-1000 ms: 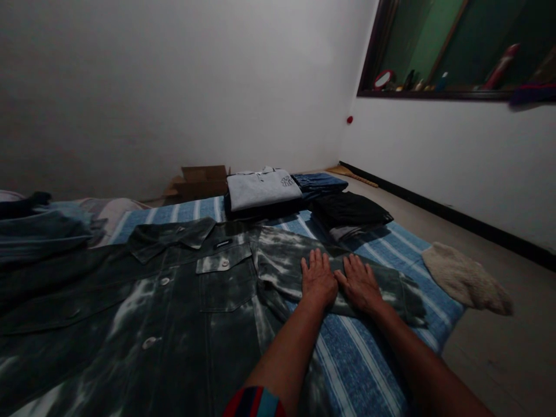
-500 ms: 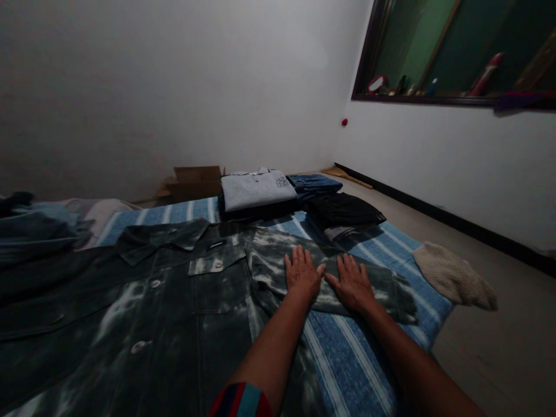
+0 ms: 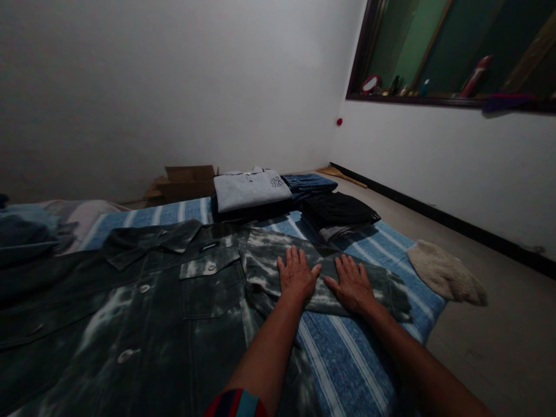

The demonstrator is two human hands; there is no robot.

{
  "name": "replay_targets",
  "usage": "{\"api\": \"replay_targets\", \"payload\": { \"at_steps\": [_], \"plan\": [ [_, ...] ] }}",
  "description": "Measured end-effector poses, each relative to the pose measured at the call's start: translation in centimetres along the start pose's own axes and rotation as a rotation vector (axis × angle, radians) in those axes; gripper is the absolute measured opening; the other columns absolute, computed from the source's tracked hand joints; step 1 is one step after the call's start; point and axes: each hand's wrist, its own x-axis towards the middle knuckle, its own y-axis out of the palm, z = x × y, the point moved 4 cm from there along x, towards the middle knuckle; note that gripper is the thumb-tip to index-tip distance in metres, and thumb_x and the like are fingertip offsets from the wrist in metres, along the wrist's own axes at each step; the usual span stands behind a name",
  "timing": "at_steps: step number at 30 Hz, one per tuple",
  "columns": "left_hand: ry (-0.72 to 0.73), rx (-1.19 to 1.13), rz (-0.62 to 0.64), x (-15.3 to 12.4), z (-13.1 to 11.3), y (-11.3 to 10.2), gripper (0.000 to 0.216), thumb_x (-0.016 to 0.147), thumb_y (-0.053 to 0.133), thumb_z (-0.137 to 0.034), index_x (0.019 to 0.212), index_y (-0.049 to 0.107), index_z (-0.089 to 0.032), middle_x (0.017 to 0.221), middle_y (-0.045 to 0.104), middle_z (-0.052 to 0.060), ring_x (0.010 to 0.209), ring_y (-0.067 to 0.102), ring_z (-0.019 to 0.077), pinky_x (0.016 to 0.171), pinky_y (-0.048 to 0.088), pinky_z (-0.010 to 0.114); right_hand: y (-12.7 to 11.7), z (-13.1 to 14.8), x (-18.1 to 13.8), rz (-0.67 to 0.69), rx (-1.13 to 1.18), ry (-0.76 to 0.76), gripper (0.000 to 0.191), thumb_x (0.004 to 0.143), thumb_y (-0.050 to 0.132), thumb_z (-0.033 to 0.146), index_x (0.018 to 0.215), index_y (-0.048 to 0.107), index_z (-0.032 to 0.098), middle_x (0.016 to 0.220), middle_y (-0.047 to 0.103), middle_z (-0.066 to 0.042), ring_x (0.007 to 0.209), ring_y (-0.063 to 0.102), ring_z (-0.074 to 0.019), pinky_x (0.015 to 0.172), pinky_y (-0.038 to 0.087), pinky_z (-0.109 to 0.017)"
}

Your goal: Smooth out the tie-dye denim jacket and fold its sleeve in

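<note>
A dark green tie-dye denim jacket [image 3: 165,324] lies spread out, front up, with its collar away from me and silver buttons down the front. One sleeve stretches to the right across the striped cover. My left hand [image 3: 297,275] rests flat on that sleeve near the elbow, fingers spread. Closer to the cuff, my right hand [image 3: 351,284] also lies flat on the sleeve with its fingers apart. A small gap separates the two hands. Neither grips the cloth.
Beyond the jacket lie a folded grey polo shirt [image 3: 252,191], folded jeans [image 3: 310,183] and folded black clothing [image 3: 341,208]. A beige knitted item [image 3: 445,272] hangs over the right edge of the blue striped cover [image 3: 339,359]. More clothes [image 3: 30,231] sit at left; a cardboard box [image 3: 186,182] stands behind.
My view has turned slightly, so everything sits a little further left. The gap between my hands looks slightly wider; both stay flat on the sleeve.
</note>
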Motion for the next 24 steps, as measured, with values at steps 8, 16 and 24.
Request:
{"api": "replay_targets", "payload": {
  "at_steps": [8,16,24],
  "plan": [
    [0.0,-0.004,0.024,-0.2,-0.1,-0.3,0.075,0.092,0.021,-0.06,0.147,0.03,-0.01,0.156,0.017,0.015,0.145,0.012,0.0291,0.114,0.011,0.055,-0.4,-3.0,-0.7,-0.027,-0.096,-0.061,0.075,0.092,0.024,0.062,0.149,0.025,0.013,0.156,0.019,-0.012,0.144,0.012,-0.0278,0.114,0.004,-0.051],
    [0.005,0.001,0.073,0.1,0.1,-0.4,0.076,0.092,0.022,-0.061,0.148,0.026,-0.01,0.157,0.014,0.014,0.145,0.009,0.0292,0.114,0.01,0.055,-0.4,-3.7,-0.9,-0.037,-0.094,-0.06,0.076,0.092,0.023,0.062,0.149,0.025,0.013,0.156,0.019,-0.012,0.144,0.012,-0.0274,0.114,0.006,-0.05],
    [-0.07,0.035,0.048,0.7,1.8,-0.8,0.079,0.091,0.021,-0.066,0.147,0.029,-0.011,0.157,0.012,0.017,0.145,0.008,0.0319,0.113,0.01,0.056,-0.7,-3.4,-1.0,-0.047,-0.073,-0.058,0.075,0.093,0.025,0.061,0.149,0.025,0.012,0.156,0.019,-0.012,0.144,0.012,-0.0269,0.115,0.007,-0.047]
  ]
}}
